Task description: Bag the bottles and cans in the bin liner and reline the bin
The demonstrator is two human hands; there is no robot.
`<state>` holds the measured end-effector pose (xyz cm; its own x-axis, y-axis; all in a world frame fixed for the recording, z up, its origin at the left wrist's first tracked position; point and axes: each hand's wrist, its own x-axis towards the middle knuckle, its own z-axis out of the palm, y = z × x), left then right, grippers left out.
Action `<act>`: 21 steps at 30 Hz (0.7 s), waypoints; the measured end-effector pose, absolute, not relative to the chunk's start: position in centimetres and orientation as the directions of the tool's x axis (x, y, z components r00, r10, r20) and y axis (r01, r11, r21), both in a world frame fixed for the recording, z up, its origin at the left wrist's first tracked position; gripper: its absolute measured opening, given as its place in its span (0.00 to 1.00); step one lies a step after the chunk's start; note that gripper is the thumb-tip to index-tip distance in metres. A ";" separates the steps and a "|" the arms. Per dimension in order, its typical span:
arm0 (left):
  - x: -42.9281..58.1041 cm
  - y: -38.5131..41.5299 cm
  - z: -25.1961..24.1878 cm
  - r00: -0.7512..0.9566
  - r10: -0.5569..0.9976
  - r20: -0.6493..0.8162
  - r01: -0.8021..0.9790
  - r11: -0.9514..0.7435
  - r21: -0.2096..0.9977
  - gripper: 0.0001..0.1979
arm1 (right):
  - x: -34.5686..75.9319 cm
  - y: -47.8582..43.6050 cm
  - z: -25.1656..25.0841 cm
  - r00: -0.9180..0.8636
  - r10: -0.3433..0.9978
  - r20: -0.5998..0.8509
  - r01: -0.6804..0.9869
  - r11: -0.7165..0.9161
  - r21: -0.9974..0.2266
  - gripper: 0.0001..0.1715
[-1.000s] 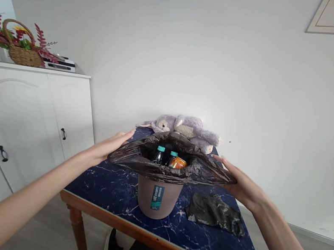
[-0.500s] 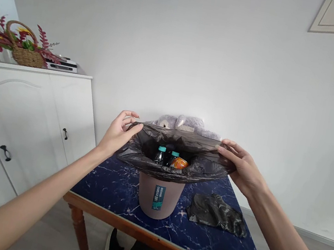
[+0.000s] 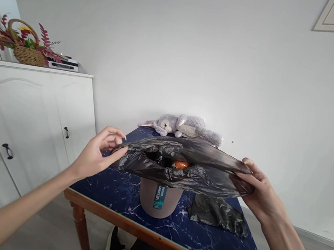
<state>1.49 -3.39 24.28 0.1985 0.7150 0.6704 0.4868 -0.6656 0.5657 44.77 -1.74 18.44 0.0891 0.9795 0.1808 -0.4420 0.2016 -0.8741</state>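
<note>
A black bin bag (image 3: pixel 204 172) lines a small brownish bin (image 3: pixel 158 199) on a blue marble-pattern table (image 3: pixel 123 190). My left hand (image 3: pixel 96 156) pinches the bag's left rim. My right hand (image 3: pixel 260 193) grips the right rim. The rim is stretched wide between them and lifted off the bin's edge. Through the narrowed opening an orange item (image 3: pixel 180 164) and dark bottles show inside.
A spare crumpled black bag (image 3: pixel 219 214) lies on the table right of the bin. A grey plush toy (image 3: pixel 186 127) rests at the far edge by the wall. White cupboards (image 3: pixel 15 124) with a flower basket (image 3: pixel 27 46) stand to the left.
Both hands went from resting flat beside the rim to gripping it, then pulled it outward and toward me. The bag's mouth has flattened and the bottle caps are hidden.
</note>
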 end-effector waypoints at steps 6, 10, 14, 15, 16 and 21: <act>-0.5 -5.0 21.9 0.311 0.731 0.608 0.542 -0.661 0.518 0.11 | 45.5 -2.9 14.0 0.004 0.981 0.193 -0.567 0.161 -0.808 0.25; -1.6 -5.1 20.1 0.324 0.766 0.555 0.579 -0.625 0.524 0.13 | 46.0 -3.5 11.1 -0.023 0.987 0.161 -0.655 0.107 -0.748 0.22; -3.3 -4.2 18.2 0.304 0.822 0.481 0.589 -0.559 0.583 0.24 | 46.3 -3.5 9.1 0.026 0.998 0.053 -0.685 0.056 -0.726 0.25; -3.8 -3.9 17.6 0.294 0.830 0.475 0.594 -0.547 0.589 0.30 | 46.0 -3.6 8.6 0.060 0.998 0.030 -0.688 0.063 -0.723 0.26; -4.2 -3.5 17.0 0.287 0.834 0.471 0.605 -0.539 0.586 0.37 | 45.5 -3.7 8.0 0.092 0.996 0.013 -0.684 0.072 -0.726 0.29; -4.1 -1.1 13.1 0.337 0.877 0.343 0.714 -0.475 0.515 0.62 | 40.1 -5.5 5.0 0.010 1.000 0.006 -0.449 0.009 -0.893 0.35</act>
<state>-4.15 -1.14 13.10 0.3368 0.8768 0.3432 0.7135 -0.4755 0.5146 40.10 -5.54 5.04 0.0097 0.9999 0.0056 -0.4491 0.0094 -0.8934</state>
